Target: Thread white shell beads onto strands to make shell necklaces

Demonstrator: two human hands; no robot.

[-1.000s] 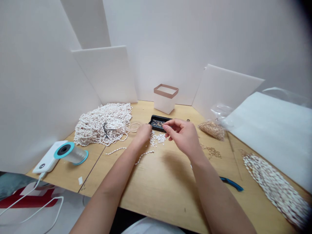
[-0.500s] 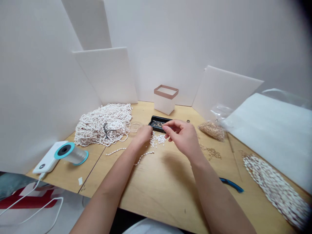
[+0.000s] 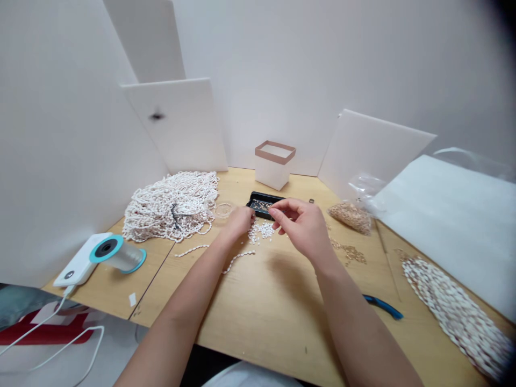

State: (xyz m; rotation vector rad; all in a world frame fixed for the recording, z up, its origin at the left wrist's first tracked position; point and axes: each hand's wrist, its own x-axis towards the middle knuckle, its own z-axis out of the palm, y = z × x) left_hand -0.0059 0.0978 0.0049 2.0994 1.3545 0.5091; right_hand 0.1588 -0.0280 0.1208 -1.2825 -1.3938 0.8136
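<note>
Beads [image 3: 261, 231] lie between left hand [image 3: 238, 224] and right hand [image 3: 300, 226].

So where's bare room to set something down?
Wooden tabletop lies bare between the left forearm and right forearm, below the white beads, and beside the teal-rimmed thread spool. Crowded around the black tray, at the left hand and right hand.

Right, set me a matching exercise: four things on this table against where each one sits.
Things:
1. Teal-rimmed thread spool
2. Black tray
3. Heap of white shell strands
4. Blue-handled tool

Places:
A. Right side of the wooden table, towards the front
B. Left front, beside a white device
C. Back left of the table
D. Back middle, in front of a pale box

Pairs: 1-B, 2-D, 3-C, 4-A
</note>
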